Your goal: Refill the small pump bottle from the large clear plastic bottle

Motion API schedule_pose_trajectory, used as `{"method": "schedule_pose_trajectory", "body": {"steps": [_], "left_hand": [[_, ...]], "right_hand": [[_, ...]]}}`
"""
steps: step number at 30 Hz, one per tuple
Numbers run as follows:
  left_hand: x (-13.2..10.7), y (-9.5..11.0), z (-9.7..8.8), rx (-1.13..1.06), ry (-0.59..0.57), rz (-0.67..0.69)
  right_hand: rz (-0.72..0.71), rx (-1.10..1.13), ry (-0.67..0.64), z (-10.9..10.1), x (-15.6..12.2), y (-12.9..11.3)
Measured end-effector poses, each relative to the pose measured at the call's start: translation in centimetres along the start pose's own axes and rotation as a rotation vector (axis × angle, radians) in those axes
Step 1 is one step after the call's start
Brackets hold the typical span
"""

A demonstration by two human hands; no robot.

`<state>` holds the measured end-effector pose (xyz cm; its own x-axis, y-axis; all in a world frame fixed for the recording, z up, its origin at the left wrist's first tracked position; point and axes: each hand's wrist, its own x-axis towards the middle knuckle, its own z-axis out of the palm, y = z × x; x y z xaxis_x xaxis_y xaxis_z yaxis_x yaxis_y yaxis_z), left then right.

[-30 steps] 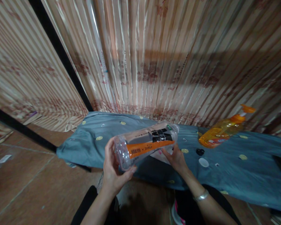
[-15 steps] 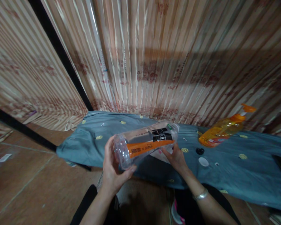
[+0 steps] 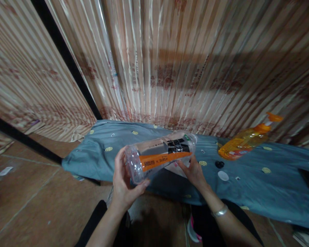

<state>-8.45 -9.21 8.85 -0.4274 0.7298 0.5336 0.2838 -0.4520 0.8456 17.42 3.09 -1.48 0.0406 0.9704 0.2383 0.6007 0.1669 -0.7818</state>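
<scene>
Got black trousers (image 3: 94, 219) at the bottom, plus a silver bracelet (image 3: 220, 211) above the right hand (image 3: 194, 171). Holding a clear plastic bottle (image 3: 161, 152) sideways over the blue-grey cloth (image 3: 87, 157) with 2 hands. Cupping 1 end in the left hand (image 3: 123, 190), thumb and fingers spread wide around it; gripping low near the other end with the right, more tightly curled, most fingertips hidden. Can't tell what to call the white piece (image 3: 179, 169) under the bottle. Farther right on the cloth, a white disc (image 3: 223, 176), then a small black thing (image 3: 219, 164), then a pump bottle (image 3: 244, 142) with orange liquid. At the back, a striped curtain (image 3: 164, 61) behind a black pole (image 3: 67, 61).
</scene>
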Motion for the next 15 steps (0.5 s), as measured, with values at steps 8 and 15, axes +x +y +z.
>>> {"method": "schedule_pose_trajectory", "body": {"steps": [8,15], "left_hand": [[0.06,0.06,-0.12,-0.024,-0.009,0.03],[0.07,0.03,-0.15,0.006,-0.01,-0.013]], "right_hand": [[0.019,-0.03,0.0,-0.07,0.13,-0.36],[0.0,0.012,-0.007,-0.21,0.09,-0.61]]}}
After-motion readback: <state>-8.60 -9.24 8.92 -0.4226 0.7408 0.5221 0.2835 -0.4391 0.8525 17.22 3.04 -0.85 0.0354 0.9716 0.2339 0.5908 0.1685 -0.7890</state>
